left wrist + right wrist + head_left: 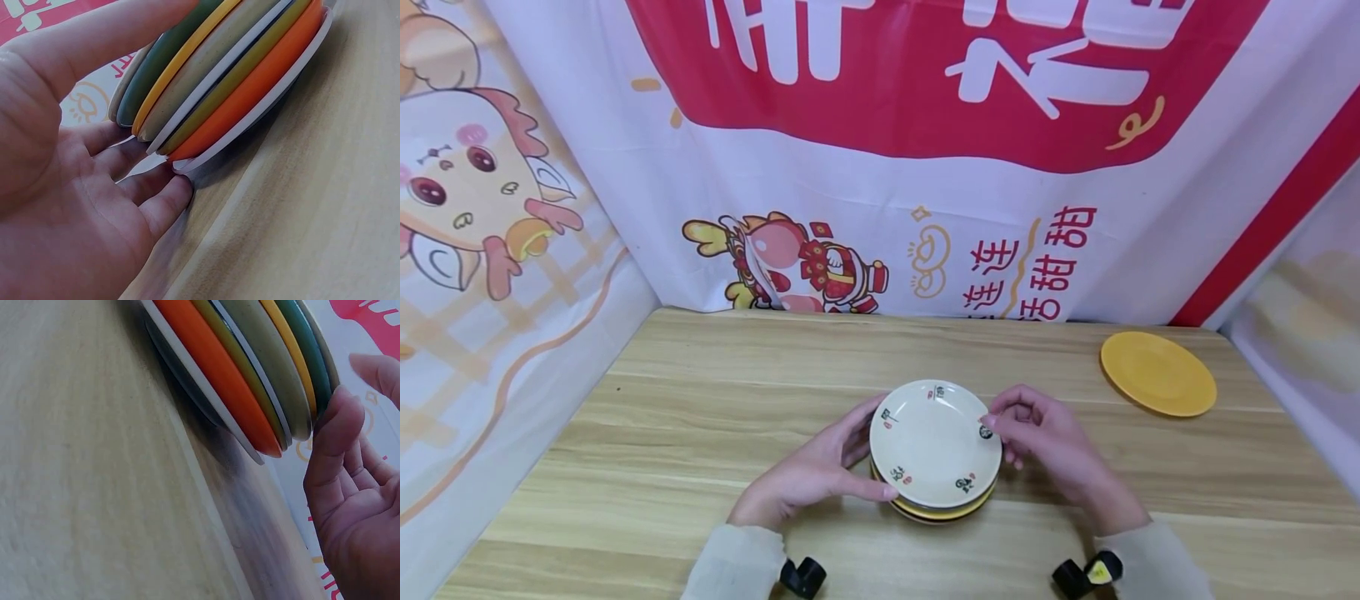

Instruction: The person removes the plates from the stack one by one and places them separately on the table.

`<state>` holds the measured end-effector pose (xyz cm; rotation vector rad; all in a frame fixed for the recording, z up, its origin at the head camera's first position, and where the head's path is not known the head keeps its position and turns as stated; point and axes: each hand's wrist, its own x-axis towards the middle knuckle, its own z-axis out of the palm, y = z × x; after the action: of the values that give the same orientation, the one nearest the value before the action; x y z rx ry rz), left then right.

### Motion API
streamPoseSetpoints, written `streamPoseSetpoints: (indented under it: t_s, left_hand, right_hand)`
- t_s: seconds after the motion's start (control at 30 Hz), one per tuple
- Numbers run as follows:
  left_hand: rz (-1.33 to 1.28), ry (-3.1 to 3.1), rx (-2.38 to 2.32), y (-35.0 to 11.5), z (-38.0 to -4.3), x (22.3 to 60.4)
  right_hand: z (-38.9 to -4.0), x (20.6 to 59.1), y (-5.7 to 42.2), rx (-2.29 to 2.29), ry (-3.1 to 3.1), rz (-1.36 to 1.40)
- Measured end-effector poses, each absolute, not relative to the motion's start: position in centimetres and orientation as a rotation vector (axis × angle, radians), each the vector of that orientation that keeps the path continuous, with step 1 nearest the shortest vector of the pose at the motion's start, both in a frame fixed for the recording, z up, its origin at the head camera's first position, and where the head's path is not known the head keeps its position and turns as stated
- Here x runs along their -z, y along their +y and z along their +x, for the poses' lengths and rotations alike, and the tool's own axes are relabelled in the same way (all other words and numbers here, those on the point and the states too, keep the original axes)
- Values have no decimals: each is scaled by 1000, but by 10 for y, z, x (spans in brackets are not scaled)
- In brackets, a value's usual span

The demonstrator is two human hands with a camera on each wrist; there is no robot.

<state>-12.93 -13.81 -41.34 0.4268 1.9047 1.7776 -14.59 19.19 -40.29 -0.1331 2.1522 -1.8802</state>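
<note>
A stack of plates sits mid-table, topped by a cream plate [936,446] with small printed figures on its rim. Below it, the wrist views show a dark green plate [306,337], a yellow plate [181,65], an orange plate [256,90] and several others. My left hand [816,471] holds the stack's left side, with fingers along the rims and thumb at the near edge. At the right rim is my right hand [1048,437]. Its bent index finger touches the upper rims, while the thumb stands off from the top plate in the right wrist view.
A single yellow plate [1159,373] lies at the table's back right. Printed cloth [880,208] hangs along the back edge of the wooden table [700,400], with more cloth at both sides.
</note>
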Motion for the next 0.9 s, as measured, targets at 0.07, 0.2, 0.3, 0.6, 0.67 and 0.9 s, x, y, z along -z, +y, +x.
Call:
streamPoseSetpoints:
  t_s: [0.07, 0.2, 0.3, 0.6, 0.67, 0.9]
  left_hand:
    - [441, 1898, -1784, -138, -129, 414]
    - [480, 1887, -1796, -138, -129, 415]
    - [484, 1883, -1801, -138, -128, 415]
    - [475, 1875, -1801, -138, -128, 413]
    - [471, 1874, -1802, -138, -128, 413]
    - [470, 1875, -1802, -137, -128, 414]
  right_hand:
    - [-146, 404, 191, 1893, 2144, -123]
    - [-145, 407, 190, 1909, 2124, -94]
    - [-146, 409, 189, 1913, 2112, -71]
    - [-147, 412, 189, 1905, 2121, -24]
    - [-147, 413, 188, 1910, 2117, -26]
    - [-147, 414, 188, 1918, 2107, -26]
